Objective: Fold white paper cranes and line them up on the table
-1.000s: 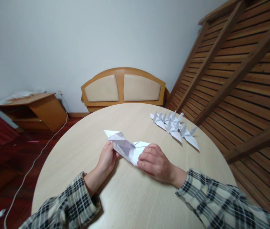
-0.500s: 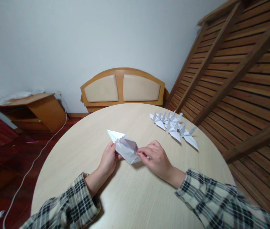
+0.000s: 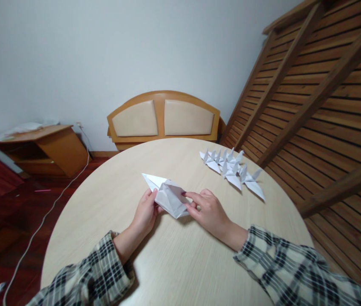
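A partly folded sheet of white paper (image 3: 170, 199) is held just above the round table, one pointed end toward the far left. My left hand (image 3: 146, 211) pinches its left lower edge, thumb on top and the other fingers beneath. At the paper's right side is my right hand (image 3: 208, 211), with thumb and index fingertip a little apart and both touching the paper around an opened fold. Its other fingers are curled in. Part of the paper's underside is hidden by my left fingers.
Several folded paper cranes (image 3: 231, 166) stand grouped at the table's (image 3: 103, 221) right far side. Beyond the table are a padded headboard (image 3: 164, 114) and a slatted wooden panel (image 3: 323, 106). A wooden desk (image 3: 62, 148) and a white cable (image 3: 51, 212) are at left.
My right index fingertip has lifted away from the thumb and moved up along the paper, and the fold there looks wider. My left hand has stayed in place.
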`<state>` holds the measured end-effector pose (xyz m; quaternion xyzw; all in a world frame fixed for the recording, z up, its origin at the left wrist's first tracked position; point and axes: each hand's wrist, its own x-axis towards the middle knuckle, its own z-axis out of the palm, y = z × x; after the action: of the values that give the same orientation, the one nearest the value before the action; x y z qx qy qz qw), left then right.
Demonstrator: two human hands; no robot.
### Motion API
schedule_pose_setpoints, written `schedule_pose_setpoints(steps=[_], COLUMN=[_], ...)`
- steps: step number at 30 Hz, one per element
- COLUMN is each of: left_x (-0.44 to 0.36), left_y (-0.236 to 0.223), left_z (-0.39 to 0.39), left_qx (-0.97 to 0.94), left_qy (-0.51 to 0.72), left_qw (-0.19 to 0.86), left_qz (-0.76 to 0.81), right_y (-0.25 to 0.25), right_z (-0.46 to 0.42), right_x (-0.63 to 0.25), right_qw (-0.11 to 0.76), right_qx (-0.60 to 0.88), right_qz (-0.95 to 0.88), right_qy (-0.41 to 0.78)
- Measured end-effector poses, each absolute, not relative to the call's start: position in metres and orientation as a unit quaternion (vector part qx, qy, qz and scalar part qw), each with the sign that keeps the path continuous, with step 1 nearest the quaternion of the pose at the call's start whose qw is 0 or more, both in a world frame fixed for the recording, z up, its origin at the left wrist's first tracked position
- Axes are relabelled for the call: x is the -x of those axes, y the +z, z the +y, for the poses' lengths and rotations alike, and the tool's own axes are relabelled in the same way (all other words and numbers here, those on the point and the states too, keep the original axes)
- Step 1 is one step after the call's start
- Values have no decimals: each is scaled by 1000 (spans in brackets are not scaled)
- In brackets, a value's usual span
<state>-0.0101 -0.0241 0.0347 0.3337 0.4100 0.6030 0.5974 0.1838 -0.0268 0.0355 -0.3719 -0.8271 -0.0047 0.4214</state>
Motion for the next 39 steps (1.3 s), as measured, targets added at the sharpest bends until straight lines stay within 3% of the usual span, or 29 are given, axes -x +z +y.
schedule_pose_setpoints(steps=[22,39], left_x=[11,6], left_y=[27,22], left_z=[-23,-23], left_qx=[-328,-383], left_qy=[624,635], left_qw=[593,532], left_qz=[389,408], right_y=[38,41], right_z=[-27,-27], right_x=[-185,-185], right_qw=[407,396], right_qx=[338,341], right_qz=[-847,-852], right_qy=[41,-43])
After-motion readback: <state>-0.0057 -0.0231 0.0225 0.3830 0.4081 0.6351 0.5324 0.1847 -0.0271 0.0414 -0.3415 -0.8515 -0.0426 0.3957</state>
